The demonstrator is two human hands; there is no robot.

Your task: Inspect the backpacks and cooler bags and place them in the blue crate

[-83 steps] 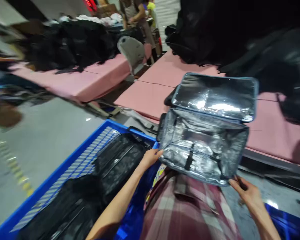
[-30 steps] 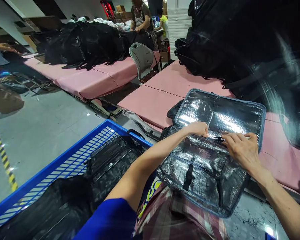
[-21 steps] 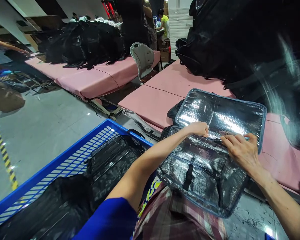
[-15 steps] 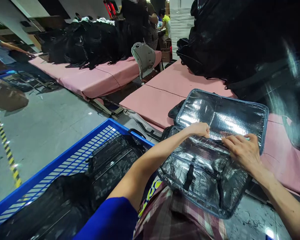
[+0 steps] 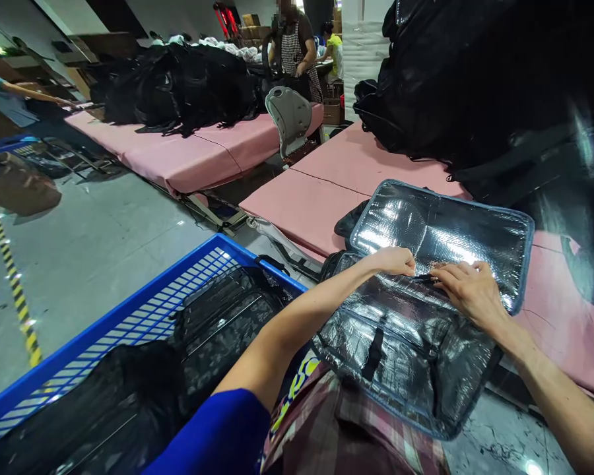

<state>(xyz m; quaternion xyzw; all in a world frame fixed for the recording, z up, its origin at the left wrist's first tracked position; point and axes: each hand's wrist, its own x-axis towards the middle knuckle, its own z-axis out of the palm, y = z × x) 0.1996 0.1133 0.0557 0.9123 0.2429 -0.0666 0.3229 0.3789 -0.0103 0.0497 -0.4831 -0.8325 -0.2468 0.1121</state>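
At the counter's edge, the bag [image 5: 400,349] is propped half on the lap, lid laid back on the counter [image 5: 301,204]. The left hand [image 5: 393,260] is curled, pinching the back seam; the right hand [image 5: 468,290] is pressed flat beside it. The foil lining could get torn if tugged hard — or the bag tipped off, being barely supported.

Left hand [image 5: 393,260], right hand [image 5: 468,290] on foil-lined bag [image 5: 400,333]

cooler bag [image 5: 426,316] lining: crinkled glossy silver foil (blue cloth edging); pink table [image 5: 321,191] matt, smooth.
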